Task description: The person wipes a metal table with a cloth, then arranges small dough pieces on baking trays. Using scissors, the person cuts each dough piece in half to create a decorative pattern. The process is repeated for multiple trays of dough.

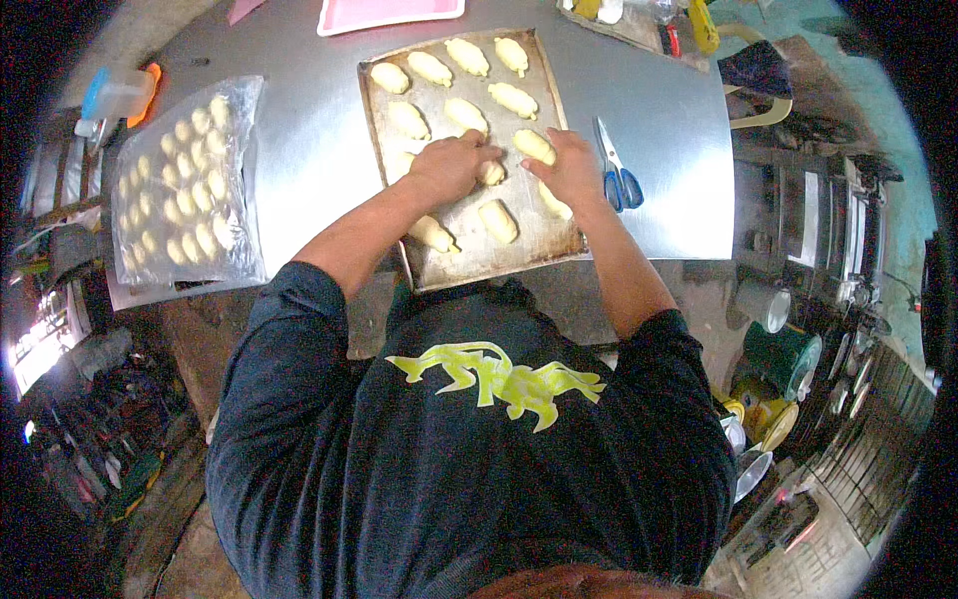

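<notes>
A worn metal baking tray (479,262) lies before me, bearing several pale, shaped dough pieces, some with a small tail at one end. My left hand (453,168) is over the middle of the tray, its fingers around a dough piece (492,174) that they partly hide. At the tray's right side, my right hand (566,166) has its thumb and fingers at either side of another dough piece (534,147). Whether either piece is lifted off the metal cannot be told. Below my right wrist, one more dough piece (552,201) is partly covered.
Blue-handled scissors (617,165) lie right of the tray on the metal table (314,150). At left, a plastic-covered tray (251,180) holds many small dough pieces. A pink tray (389,13) is at the far edge, a plastic container (120,93) at far left.
</notes>
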`<action>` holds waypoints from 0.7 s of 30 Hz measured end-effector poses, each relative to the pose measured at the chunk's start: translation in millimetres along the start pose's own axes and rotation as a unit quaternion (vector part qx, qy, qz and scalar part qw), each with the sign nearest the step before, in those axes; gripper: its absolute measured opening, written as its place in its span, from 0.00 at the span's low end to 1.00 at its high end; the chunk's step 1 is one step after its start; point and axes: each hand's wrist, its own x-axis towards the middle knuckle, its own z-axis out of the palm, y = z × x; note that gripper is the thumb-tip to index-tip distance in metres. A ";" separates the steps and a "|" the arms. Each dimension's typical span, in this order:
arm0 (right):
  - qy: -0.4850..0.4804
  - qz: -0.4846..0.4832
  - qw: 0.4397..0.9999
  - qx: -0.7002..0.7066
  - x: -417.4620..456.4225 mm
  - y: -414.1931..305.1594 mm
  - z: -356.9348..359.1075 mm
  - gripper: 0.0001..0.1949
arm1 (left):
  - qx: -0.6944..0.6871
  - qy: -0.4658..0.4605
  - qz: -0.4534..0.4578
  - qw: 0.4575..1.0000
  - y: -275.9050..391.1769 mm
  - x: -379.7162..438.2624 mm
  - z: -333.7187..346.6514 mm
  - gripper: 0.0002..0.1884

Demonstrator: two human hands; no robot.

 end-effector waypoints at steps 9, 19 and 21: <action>-0.043 0.036 0.998 0.015 -73.9 6.9 -4.2 0.29 | 0.011 -0.024 0.129 0.991 39.3 -38.4 37.0 0.23; 0.041 0.030 0.998 0.021 -85.7 11.3 -28.0 0.29 | -0.121 0.172 0.023 0.977 22.2 -90.5 20.0 0.20; 0.172 0.068 0.982 -0.047 -88.0 58.6 -27.2 0.25 | -0.175 0.231 -0.144 0.946 -16.3 -111.7 28.4 0.15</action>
